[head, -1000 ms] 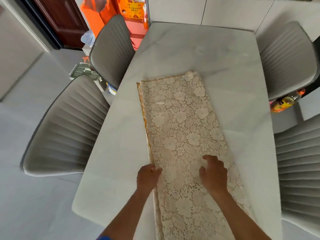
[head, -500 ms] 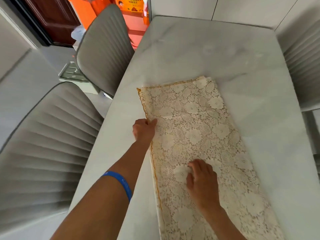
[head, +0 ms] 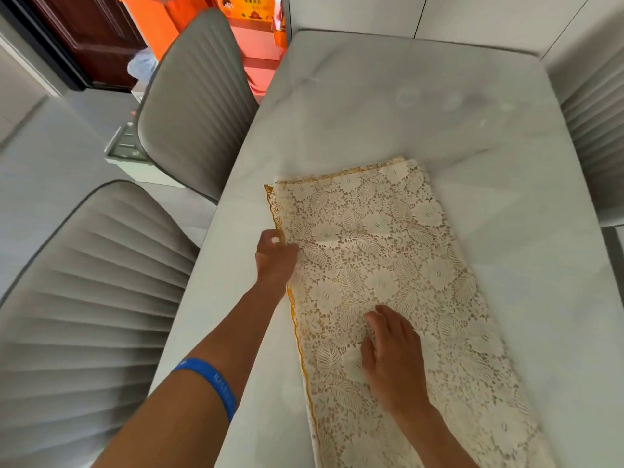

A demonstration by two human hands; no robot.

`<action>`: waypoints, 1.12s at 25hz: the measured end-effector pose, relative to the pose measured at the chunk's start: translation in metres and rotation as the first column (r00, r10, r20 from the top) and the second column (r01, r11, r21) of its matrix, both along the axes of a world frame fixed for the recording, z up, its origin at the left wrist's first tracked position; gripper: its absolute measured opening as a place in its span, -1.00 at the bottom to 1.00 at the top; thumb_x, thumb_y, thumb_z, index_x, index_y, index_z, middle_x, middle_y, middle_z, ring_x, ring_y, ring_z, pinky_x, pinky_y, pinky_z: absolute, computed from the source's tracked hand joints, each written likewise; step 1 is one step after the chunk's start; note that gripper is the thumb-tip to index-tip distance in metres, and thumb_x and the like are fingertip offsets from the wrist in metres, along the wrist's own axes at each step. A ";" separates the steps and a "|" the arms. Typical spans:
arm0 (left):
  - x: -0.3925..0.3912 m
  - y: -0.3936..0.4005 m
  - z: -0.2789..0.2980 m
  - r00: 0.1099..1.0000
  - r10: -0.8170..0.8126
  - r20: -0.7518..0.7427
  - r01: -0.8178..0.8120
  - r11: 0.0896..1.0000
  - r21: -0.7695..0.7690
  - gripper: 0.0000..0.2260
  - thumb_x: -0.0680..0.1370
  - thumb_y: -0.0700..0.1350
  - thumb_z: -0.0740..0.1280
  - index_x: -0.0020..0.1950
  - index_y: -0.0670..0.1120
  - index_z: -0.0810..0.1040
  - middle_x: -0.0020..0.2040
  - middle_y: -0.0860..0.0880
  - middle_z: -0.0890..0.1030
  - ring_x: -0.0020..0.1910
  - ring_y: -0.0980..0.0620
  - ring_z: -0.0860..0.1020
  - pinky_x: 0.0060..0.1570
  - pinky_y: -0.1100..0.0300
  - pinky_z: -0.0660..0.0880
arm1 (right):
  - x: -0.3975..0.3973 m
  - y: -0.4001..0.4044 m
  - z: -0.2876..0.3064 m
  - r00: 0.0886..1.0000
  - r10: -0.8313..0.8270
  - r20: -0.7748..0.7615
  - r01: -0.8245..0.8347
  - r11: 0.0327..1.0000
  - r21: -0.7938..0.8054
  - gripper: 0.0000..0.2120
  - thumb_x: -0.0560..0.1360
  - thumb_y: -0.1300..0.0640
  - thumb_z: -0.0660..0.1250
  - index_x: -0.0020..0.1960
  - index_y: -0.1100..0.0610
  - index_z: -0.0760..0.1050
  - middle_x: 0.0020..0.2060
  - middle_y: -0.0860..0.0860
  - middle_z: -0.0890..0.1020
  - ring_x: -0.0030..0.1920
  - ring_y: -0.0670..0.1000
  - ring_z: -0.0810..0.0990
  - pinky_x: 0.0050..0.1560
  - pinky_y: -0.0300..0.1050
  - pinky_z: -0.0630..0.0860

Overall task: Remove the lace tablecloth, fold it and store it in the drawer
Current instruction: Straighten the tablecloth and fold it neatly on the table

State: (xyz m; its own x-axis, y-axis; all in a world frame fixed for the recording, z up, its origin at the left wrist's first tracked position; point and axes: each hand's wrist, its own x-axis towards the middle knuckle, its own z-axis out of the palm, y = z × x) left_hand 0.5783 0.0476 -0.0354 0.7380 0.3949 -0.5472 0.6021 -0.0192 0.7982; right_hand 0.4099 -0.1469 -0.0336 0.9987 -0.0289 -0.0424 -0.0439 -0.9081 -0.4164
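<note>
A person's right hand [head: 393, 361] lies palm-down on a cream lace tablecloth [head: 398, 278], fingers loosely bent and pressing the fabric flat near the near edge of the bench [head: 422, 106] — its grip apart, curled round nothing. The cloth, folded into a long strip of several layers, runs from the bench's near edge toward its middle, closer to the left edge than the right, its floral openwork showing the pale marble-like top beneath. A thin gold trim [head: 297, 329] borders the strip's left side and turns along its far end.

Farther along that left border, the left hand [head: 275, 256] meets the trim with its fingers tucked at the fabric's edge, apparently pinching it, though the fingertips are hidden behind the knuckles. A blue wristband [head: 211, 383] circles the left forearm, which stretches in over the bench's left edge.

Beyond the cloth's far end the bench top runs to its far edge. Two grey ribbed chairs stand along the left edge — the near chair [head: 84, 298] and the far chair [head: 192, 106] — while a third ribbed chair [head: 597, 130] sits at the right edge. Past the far left corner, orange objects [head: 250, 28] and a dark wooden door [head: 91, 35] fill the background.
</note>
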 end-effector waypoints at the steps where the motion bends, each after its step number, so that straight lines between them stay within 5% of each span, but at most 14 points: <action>1: 0.006 -0.001 0.001 0.999 0.034 0.018 -0.033 0.999 -0.019 -0.75 0.44 -0.13 0.42 0.08 0.04 0.49 -0.08 0.10 0.58 -0.16 0.11 0.60 -0.30 0.24 0.53 | 0.006 0.002 -0.001 1.000 -0.012 -0.017 0.012 1.000 0.003 -0.67 0.50 0.21 0.37 0.25 0.14 0.51 0.31 0.08 0.52 0.34 0.15 0.46 0.29 0.07 0.43; 6: 0.037 -0.023 0.002 0.976 -0.199 0.083 0.210 0.966 -0.148 -0.67 0.50 -0.22 0.35 0.26 -0.04 0.54 0.07 0.01 0.66 -0.06 0.00 0.66 -0.12 0.08 0.64 | 0.019 -0.008 -0.003 0.951 -0.219 -0.219 0.182 0.967 -0.176 -0.56 0.59 -0.01 0.20 0.44 0.04 0.35 0.52 0.06 0.29 0.52 0.14 0.19 0.45 0.15 0.23; 8: 0.041 -0.028 0.001 0.973 -0.214 0.081 0.226 0.956 -0.187 -0.72 0.53 -0.16 0.34 0.25 -0.04 0.54 0.06 -0.02 0.67 -0.04 -0.02 0.66 -0.07 0.03 0.65 | 0.023 -0.010 0.005 0.945 -0.257 -0.201 0.225 0.960 -0.167 -0.60 0.57 0.02 0.22 0.39 0.04 0.38 0.48 0.05 0.34 0.49 0.14 0.24 0.41 0.15 0.28; 11: 0.047 -0.020 0.002 0.997 -0.073 0.036 0.072 0.997 0.022 -0.75 0.61 -0.03 0.19 0.22 -0.03 0.54 -0.04 -0.02 0.62 -0.21 0.04 0.59 -0.30 0.18 0.57 | 0.059 0.002 0.024 0.982 -0.176 -0.066 0.178 0.984 0.017 -0.69 0.53 0.10 0.28 0.27 0.06 0.47 0.28 0.01 0.53 0.29 0.09 0.47 0.24 0.04 0.42; 14: 0.052 -0.007 -0.003 0.991 -0.131 0.042 0.124 0.982 0.143 -0.71 0.64 0.04 0.14 0.18 -0.05 0.57 0.01 -0.01 0.62 -0.07 0.00 0.60 -0.06 0.08 0.59 | 0.117 0.034 0.035 0.999 -0.049 -0.022 0.052 0.986 0.155 -0.71 0.57 0.09 0.26 0.28 0.07 0.47 0.18 -0.01 0.62 0.15 0.04 0.57 0.18 -0.04 0.49; 19: 0.056 0.010 -0.014 0.992 -0.120 0.032 0.124 0.976 -0.177 -0.77 0.57 -0.28 0.15 -0.10 -0.19 0.60 -0.30 -0.10 0.52 -0.34 -0.01 0.41 -0.29 0.13 0.38 | 0.202 0.093 0.024 0.989 -0.004 -0.147 0.033 0.980 0.195 -0.73 0.58 -0.04 0.24 0.18 0.10 0.47 0.05 0.02 0.58 0.02 0.07 0.57 -0.01 0.00 0.55; 23: 0.060 0.018 -0.016 0.992 -0.124 0.014 0.122 0.946 -0.300 -0.67 0.49 -0.39 0.11 -0.18 -0.08 0.60 -0.36 -0.04 0.55 -0.47 0.08 0.41 -0.50 0.26 0.35 | 0.226 0.115 0.008 0.984 -0.050 -0.174 0.052 0.999 0.010 -0.69 0.54 -0.06 0.21 0.11 0.15 0.49 0.04 0.08 0.51 0.05 0.14 0.50 -0.08 0.02 0.52; 28: 0.062 0.021 -0.013 0.987 -0.158 -0.004 0.148 0.934 -0.326 -0.70 0.50 -0.38 0.11 -0.16 -0.10 0.57 -0.32 -0.08 0.53 -0.40 0.02 0.41 -0.37 0.20 0.42 | 0.229 0.119 0.003 0.995 -0.026 -0.093 0.014 0.992 -0.124 -0.67 0.57 -0.06 0.17 0.05 0.16 0.55 -0.02 0.09 0.57 -0.05 0.15 0.58 -0.23 -0.07 0.46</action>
